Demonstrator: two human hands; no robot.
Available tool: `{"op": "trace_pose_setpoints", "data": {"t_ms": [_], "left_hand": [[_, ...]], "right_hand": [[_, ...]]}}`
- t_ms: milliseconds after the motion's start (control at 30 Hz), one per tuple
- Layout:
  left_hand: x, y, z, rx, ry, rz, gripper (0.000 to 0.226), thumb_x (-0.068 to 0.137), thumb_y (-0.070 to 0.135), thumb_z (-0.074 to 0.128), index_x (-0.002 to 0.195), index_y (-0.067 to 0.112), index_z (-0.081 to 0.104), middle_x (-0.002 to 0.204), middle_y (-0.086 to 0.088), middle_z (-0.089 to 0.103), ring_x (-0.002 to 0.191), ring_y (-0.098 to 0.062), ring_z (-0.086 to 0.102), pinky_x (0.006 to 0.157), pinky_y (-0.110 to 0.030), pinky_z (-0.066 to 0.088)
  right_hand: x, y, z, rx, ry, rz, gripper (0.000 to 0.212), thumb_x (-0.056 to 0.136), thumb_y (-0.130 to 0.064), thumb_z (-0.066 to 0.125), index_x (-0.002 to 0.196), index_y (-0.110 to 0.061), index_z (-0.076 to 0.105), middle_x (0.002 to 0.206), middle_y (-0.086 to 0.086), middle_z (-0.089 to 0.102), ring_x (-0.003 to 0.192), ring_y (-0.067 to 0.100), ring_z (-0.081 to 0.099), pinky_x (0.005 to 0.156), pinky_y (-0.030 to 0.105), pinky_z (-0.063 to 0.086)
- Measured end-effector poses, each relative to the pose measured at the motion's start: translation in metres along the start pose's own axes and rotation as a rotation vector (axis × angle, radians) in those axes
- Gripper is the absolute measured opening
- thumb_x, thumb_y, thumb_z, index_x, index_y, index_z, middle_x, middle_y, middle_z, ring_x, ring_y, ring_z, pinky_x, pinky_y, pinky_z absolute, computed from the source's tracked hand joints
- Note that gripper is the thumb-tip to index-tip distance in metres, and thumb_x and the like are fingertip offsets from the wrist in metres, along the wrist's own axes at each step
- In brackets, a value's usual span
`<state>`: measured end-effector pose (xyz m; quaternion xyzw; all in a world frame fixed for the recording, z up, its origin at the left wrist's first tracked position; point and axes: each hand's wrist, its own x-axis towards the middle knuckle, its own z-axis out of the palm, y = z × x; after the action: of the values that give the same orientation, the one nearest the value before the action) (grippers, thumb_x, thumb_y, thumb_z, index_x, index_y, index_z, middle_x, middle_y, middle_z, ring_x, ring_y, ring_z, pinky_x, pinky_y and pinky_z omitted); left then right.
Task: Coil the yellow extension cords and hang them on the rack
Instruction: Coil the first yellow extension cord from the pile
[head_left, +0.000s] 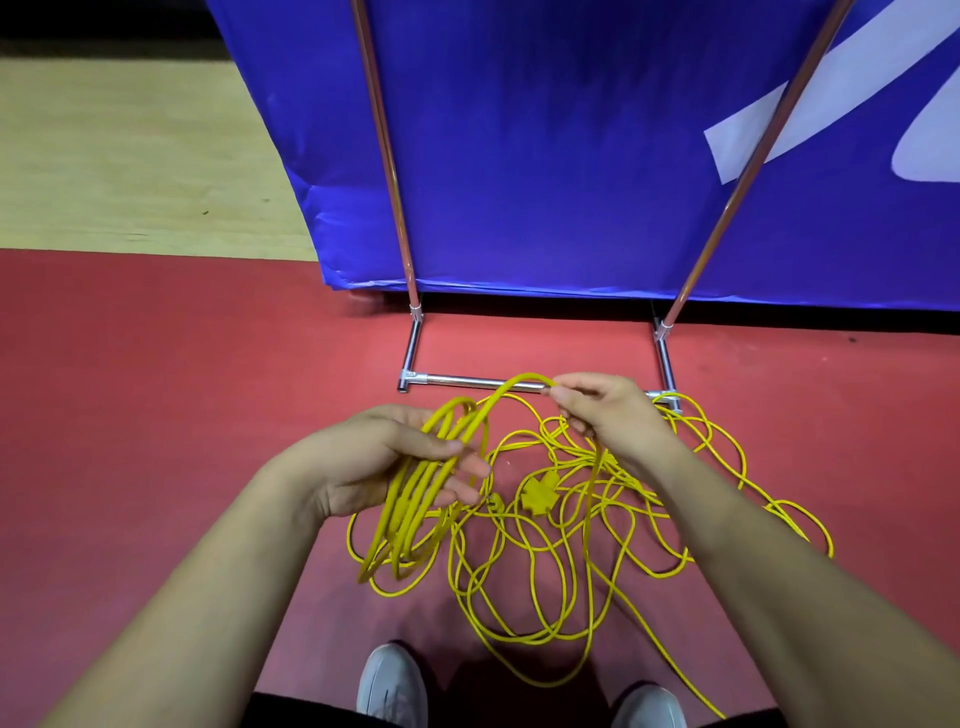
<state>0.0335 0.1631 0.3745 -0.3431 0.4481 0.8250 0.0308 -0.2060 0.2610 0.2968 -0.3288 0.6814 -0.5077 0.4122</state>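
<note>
Red floor (156, 415) underfoot, rack (467, 381) standing just beyond the hands. Now the left hand (410, 462) is gripping several loops of yellow cord (400, 519), while the right hand (608, 410), held just apart, is pinching the next stretch. The remainder is lying tangled beneath both hands. It's looking light, floppy and springy, so gripping the loops at the top seems best.

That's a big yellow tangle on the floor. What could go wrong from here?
The loose pile crosses itself many times, so the cord the right hand pinches may tighten into a knot instead of feeding the coil in the left hand. Loops lie by the rack foot and could snag there. One strand runs past a shoe, a possible trip.
</note>
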Motion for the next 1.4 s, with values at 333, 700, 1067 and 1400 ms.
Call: {"op": "trace_pose_setpoints", "data": {"t_ms": [333,700,1067,1400], "left_hand": [[0.009,-0.005,0.011,-0.017,0.014,0.087,0.023,0.079,0.011,0.059,0.098,-0.002,0.063,0.076,-0.013,0.070,0.061,-0.022,0.070,0.055,-0.026,0.056],[0.007,-0.005,0.010,-0.090,-0.053,0.212,0.011,0.090,0.015,0.054,0.083,0.006,0.055,0.058,-0.002,0.043,0.052,-0.019,0.048,0.051,-0.024,0.044],[0.003,0.008,-0.004,-0.353,-0.259,0.412,0.015,0.093,0.019,0.054,0.096,0.004,0.056,0.053,0.007,0.036,0.036,-0.003,0.025,0.043,-0.021,0.019],[-0.003,0.014,-0.003,-0.252,0.157,0.464,0.017,0.087,0.019,0.050,0.087,0.006,0.061,0.060,-0.002,0.057,0.054,-0.018,0.062,0.050,-0.022,0.050]], "right_hand": [[-0.015,-0.045,0.030,-0.342,-0.267,-0.463,0.023,0.092,-0.008,0.059,0.109,-0.014,0.073,0.086,0.005,0.060,0.079,0.009,0.055,0.075,0.018,0.040],[-0.028,-0.057,0.035,-0.284,-0.250,-0.450,0.012,0.085,-0.010,0.070,0.093,-0.012,0.061,0.080,0.005,0.057,0.073,0.009,0.050,0.070,0.027,0.044],[0.019,0.056,-0.012,-0.528,-0.013,-0.086,0.020,0.092,-0.016,0.063,0.077,-0.014,0.050,0.062,-0.006,0.041,0.056,0.008,0.036,0.058,0.028,0.032],[0.006,0.057,0.012,-0.016,0.032,0.255,0.021,0.091,-0.020,0.067,0.080,-0.009,0.052,0.058,0.006,0.057,0.040,0.014,0.048,0.043,0.021,0.034]]}}
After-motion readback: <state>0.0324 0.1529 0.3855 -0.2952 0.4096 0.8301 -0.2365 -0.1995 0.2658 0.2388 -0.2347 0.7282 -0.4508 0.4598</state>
